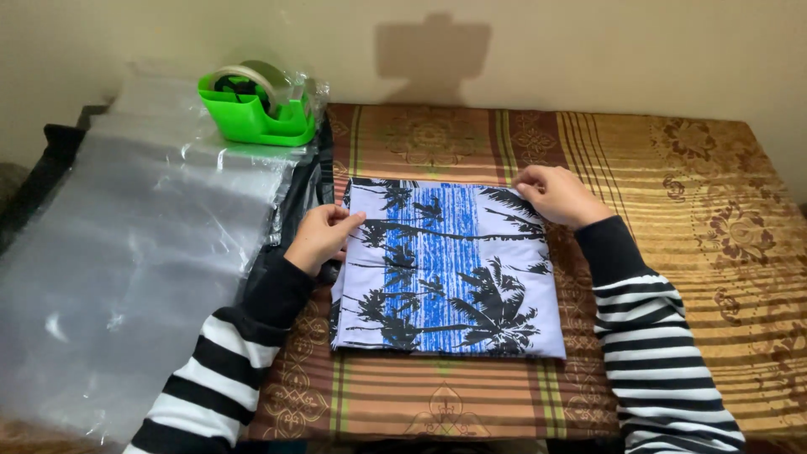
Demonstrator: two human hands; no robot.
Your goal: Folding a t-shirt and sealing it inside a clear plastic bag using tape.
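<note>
A folded garment (pixel 450 269) with a blue, white and black palm-tree print lies flat on a brown patterned cloth (pixel 672 210). My left hand (pixel 322 236) pinches the garment's left edge near its upper corner. My right hand (pixel 555 194) grips the upper right corner, fingers curled over the fold. Both sleeves are black-and-white striped.
A stack of clear plastic bags (pixel 126 252) covers the left side, over dark material. A green tape dispenser (pixel 256 105) with a roll of clear tape stands at the back left. A pale wall runs along the far edge.
</note>
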